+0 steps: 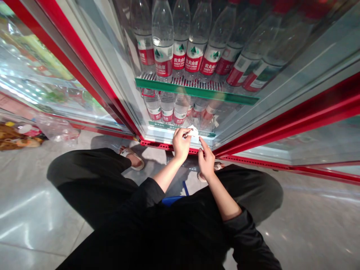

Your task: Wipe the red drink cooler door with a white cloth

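Below the green shelf strip [197, 91], the left hand [181, 145] pinches a crumpled white tissue [193, 131]; the right hand [206, 160] has thumb and forefinger spread, contact unclear from here. Red-labelled bottles [194, 56] stand above the strip.

A crumpled white tissue [193, 131] is pinched in the left fingers [181, 132]

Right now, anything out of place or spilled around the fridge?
A crumpled clear bag lies on the floor at far left, beside a brown heap; it may be litter. On the upper shelf, the two rightmost bottles have labels turned, unlike most others. No spill visible by the white wad in the left hand.
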The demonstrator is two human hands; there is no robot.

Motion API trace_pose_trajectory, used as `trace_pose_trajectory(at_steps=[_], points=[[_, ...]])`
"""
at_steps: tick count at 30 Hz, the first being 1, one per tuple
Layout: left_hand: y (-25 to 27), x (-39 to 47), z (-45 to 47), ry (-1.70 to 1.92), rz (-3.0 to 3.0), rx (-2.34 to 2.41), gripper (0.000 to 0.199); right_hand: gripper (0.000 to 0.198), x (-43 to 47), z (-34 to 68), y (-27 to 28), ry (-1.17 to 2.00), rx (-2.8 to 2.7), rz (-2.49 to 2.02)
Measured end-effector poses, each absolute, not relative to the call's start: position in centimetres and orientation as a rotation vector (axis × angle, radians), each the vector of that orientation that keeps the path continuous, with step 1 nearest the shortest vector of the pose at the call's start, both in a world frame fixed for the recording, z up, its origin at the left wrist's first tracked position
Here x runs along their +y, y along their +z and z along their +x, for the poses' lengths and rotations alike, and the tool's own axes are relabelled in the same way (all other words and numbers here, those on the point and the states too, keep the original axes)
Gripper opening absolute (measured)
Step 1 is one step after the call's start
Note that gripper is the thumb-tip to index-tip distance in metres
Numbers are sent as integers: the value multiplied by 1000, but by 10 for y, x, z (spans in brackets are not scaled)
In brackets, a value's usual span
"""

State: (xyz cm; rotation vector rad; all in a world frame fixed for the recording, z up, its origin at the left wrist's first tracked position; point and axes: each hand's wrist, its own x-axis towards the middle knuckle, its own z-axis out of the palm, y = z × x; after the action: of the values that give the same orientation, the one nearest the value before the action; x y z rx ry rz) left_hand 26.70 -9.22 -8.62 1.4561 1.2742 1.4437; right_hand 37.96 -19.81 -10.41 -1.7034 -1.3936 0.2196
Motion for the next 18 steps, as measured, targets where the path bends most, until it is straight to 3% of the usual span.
trace_pose_trajectory(at_steps=[10,18], points=[[-112,-72,211,1423,1298,1492,24,71,-191,375,-101,22,-1632,-1760],[-89,-70,210,1448,1369,1423,19,75,-183,368,-90,-2,-1913,-1874]])
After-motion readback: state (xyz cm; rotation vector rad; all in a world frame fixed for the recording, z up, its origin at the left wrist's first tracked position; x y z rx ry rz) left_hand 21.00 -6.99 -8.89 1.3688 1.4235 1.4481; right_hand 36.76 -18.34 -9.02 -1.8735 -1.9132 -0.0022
